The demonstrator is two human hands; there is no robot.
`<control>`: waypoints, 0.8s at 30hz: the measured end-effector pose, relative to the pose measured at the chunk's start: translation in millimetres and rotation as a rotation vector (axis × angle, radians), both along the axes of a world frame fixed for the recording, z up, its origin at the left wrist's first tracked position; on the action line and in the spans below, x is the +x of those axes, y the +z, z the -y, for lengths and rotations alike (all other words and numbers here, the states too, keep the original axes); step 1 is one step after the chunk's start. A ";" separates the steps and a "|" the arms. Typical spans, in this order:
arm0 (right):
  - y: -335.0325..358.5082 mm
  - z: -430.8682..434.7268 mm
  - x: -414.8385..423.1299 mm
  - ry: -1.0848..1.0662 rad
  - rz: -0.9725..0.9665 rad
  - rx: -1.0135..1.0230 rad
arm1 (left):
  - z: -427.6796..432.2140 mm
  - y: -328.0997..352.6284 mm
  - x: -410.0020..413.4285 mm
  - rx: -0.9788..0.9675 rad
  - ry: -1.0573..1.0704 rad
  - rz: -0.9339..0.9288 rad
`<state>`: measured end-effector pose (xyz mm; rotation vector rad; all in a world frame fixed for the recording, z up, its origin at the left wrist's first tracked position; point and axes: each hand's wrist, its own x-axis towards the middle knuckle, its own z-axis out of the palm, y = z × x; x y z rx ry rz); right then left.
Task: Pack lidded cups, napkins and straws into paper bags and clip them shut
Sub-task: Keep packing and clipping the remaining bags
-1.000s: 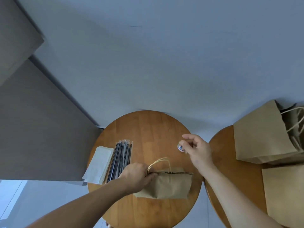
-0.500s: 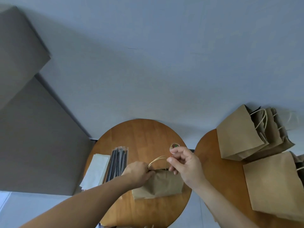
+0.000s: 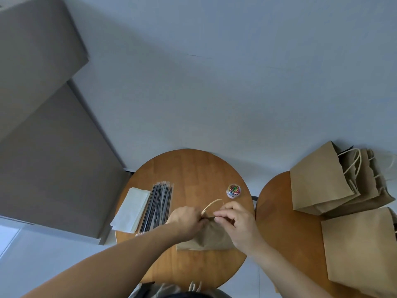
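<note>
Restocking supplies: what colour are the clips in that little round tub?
The clips are multicoloured: red, green, yellow. Seen in the head view.

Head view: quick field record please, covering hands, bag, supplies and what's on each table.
left hand: grips top of paper bag
right hand: pinches the bag's top edge; clip not visible
paper bag: on round table, top held together
clip tub: beyond the right hand, untouched
straws: left of bag, beside napkins
second table: other paper bags

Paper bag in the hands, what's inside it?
Nothing inside shows. The left hand and right hand pinch the paper bag closed at its top, so brown paper hides any contents. Only its handle shows.
</note>
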<state>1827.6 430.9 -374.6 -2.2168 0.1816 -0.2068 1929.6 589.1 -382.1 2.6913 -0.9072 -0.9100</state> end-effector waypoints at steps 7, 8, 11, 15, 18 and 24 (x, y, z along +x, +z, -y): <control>-13.9 1.5 -1.8 0.076 0.104 -0.121 | -6.0 -4.6 -7.4 -0.009 -0.068 0.087; -14.5 2.2 -0.8 0.074 0.119 -0.141 | -6.3 -5.1 -7.6 -0.016 -0.073 0.096; -13.4 3.0 3.4 0.063 0.105 -0.204 | -6.3 -6.2 -6.5 -0.043 -0.087 0.101; -12.5 3.5 10.0 0.096 0.086 -0.263 | -5.6 -5.9 -2.2 -0.107 -0.071 0.076; -14.2 4.7 14.3 0.104 0.052 -0.263 | -5.0 -7.2 -0.8 -0.107 -0.080 0.070; -16.2 5.7 19.4 0.124 0.048 -0.279 | -1.1 -5.5 0.7 -0.114 -0.089 0.033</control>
